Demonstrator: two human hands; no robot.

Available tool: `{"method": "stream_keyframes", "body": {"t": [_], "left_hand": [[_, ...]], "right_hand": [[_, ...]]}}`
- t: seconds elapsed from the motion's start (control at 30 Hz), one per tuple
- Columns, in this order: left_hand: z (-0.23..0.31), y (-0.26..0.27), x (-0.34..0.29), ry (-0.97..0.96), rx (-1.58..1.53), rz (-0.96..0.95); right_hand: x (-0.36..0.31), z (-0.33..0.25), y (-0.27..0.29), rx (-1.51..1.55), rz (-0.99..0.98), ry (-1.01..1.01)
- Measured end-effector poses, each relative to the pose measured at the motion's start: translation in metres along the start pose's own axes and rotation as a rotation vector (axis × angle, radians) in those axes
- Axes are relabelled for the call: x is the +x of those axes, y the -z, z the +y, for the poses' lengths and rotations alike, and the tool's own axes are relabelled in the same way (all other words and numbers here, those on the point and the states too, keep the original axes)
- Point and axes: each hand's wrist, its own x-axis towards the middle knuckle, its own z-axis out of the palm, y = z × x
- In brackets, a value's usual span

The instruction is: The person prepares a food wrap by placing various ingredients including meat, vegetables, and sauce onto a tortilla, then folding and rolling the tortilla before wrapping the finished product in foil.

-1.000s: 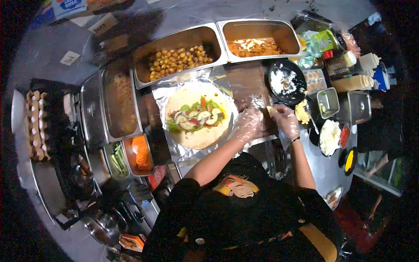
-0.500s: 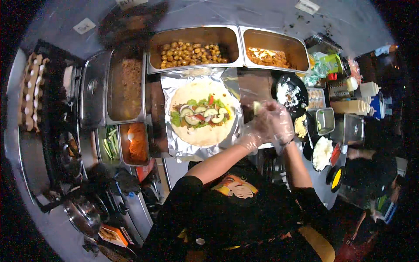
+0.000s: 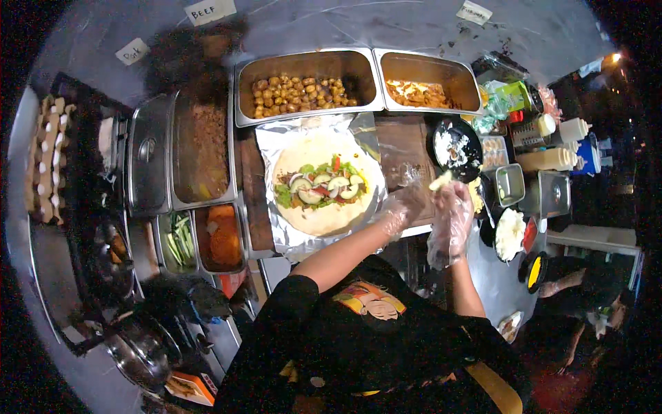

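Both my hands wear clear plastic gloves. My right hand (image 3: 452, 217) pinches a small pale yellow piece of food (image 3: 440, 181) at its fingertips, just in front of a black bowl of white crumbles (image 3: 457, 148). Close by on its left, my left hand (image 3: 402, 208) hovers over the brown board (image 3: 400, 141); its fingers are blurred. To the left of it lies a round flatbread (image 3: 324, 219) on a sheet of foil (image 3: 265, 141). Lettuce, sliced cucumber (image 3: 338, 183), onion and red pieces form a band across the flatbread.
Steel pans of chickpeas (image 3: 300, 96) and saucy orange filling (image 3: 424, 93) line the back. Left stand pans of brown meat (image 3: 207, 148), cucumber sticks (image 3: 179, 238) and orange shreds (image 3: 222, 234). A white shredded heap (image 3: 510, 234) and sauce bottles (image 3: 548, 160) are right; another person (image 3: 586, 293) stands beyond.
My hands, close together before, have drawn apart. The pale piece now shows at my right fingertips, farther right than before. The whole view has shifted slightly.
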Motion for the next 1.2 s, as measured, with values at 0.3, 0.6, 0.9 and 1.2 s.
{"method": "stream_keyframes", "body": {"t": [0.3,0.6,0.9,1.2], "left_hand": [[-0.202,0.037,-0.011,-1.259,3.807,0.857],[-0.308,-0.021,-0.173,-2.116,2.867,0.62],[-0.323,-0.008,-0.201,-2.238,2.779,0.642],[-0.327,-0.022,-0.188,-2.165,2.83,0.313]], "right_hand": [[-0.082,0.011,-0.014,0.289,0.271,-0.061],[-0.084,0.085,-0.118,0.371,-0.061,-0.513],[-0.073,0.135,-0.15,0.469,0.023,-0.542],[-0.07,0.139,-0.152,0.521,0.127,-0.528]]}}
